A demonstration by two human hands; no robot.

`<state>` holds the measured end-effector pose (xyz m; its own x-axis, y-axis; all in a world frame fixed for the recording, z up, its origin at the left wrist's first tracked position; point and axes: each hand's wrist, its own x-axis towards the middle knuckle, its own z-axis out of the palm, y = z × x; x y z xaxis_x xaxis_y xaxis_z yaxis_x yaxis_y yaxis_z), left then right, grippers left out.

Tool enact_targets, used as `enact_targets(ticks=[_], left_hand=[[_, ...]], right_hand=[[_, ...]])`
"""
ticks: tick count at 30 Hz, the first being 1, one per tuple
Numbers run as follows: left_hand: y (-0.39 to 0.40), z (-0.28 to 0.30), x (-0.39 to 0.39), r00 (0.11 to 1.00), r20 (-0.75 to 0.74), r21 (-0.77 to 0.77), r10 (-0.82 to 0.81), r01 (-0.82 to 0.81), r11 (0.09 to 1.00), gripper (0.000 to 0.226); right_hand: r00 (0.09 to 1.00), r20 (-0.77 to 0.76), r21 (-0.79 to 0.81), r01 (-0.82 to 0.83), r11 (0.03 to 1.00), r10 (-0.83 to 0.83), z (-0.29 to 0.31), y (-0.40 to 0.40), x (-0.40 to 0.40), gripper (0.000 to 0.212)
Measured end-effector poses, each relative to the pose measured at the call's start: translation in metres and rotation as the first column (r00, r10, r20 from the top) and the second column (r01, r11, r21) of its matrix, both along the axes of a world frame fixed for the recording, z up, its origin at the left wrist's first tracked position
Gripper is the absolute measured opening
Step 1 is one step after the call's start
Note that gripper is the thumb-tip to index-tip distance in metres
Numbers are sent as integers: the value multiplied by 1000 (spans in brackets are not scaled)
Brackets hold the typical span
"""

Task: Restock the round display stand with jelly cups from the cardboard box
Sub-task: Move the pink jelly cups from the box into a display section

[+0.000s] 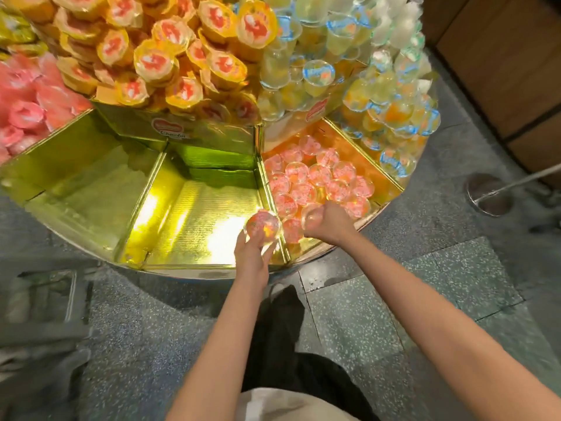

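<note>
While we lean over the round display stand (194, 273), our left hand (252, 253) holds one jelly cup (261, 226). The fingers curl up around its bottom and the pink and yellow lid faces us. This cup sits in the air right above the gold wall (274, 208) between two bins.

Our right hand (329, 221) is down in the bin of pink cups (315, 183). Its fingers are bent around a clear cup (312, 214) at the near edge of the pile, and we see mostly the back of the hand. The pink cups lie close together with their lids up, touching one another.

Next to them, on the left, is a shiny gold bin (206, 220), and one more gold bin (82, 189) is farther left. Higher up we see a heap of orange cups (170, 56) in the middle, clear cups with blue lids (391, 110) on the right, and pink packs (27, 101) on the far left.

Below us is a gray speckled floor (379, 314). We cannot make out the cardboard box; the left side near the floor is too blurry to tell.
</note>
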<state>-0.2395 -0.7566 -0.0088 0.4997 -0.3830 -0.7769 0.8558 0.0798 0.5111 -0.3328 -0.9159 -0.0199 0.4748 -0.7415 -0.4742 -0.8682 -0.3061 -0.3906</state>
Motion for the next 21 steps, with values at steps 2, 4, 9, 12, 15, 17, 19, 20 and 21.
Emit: enact_targets(ticks=[2, 4, 9, 12, 15, 17, 19, 20, 21], left_hand=[[-15, -3, 7, 1000, 4, 0, -3, 3, 1000, 53], [-24, -7, 10, 1000, -9, 19, -11, 11, 1000, 54], [-45, -17, 19, 1000, -16, 61, 3, -2, 998, 46], [-57, -18, 23, 1000, -12, 80, 28, -27, 996, 48], [-63, -18, 23, 999, 1, 97, 49, -49, 994, 50], [-66, -20, 23, 999, 23, 117, 35, -38, 992, 40], [-68, -20, 22, 999, 29, 129, 21, -24, 991, 36], [-69, -20, 22, 999, 30, 123, 15, -19, 992, 38], [-71, -19, 21, 999, 31, 117, 14, -18, 993, 40]], right_hand=[[982, -164, 22, -94, 995, 96, -16, -12, 8, 89], [950, -271, 54, -149, 987, 158, -28, -15, 13, 88], [962, -223, 155, -123, 980, 156, -50, -23, 12, 91], [940, -190, 187, -248, 951, 283, -55, -35, 2, 85], [885, -226, 152, -381, 912, 408, -57, -35, 3, 85], [840, -249, 151, -457, 876, 481, -59, -35, 7, 81], [803, -243, 210, -504, 838, 544, -60, -40, 11, 79], [781, -244, 240, -526, 816, 575, -60, -45, 14, 80], [753, -250, 266, -552, 791, 609, -60, -52, 17, 83]])
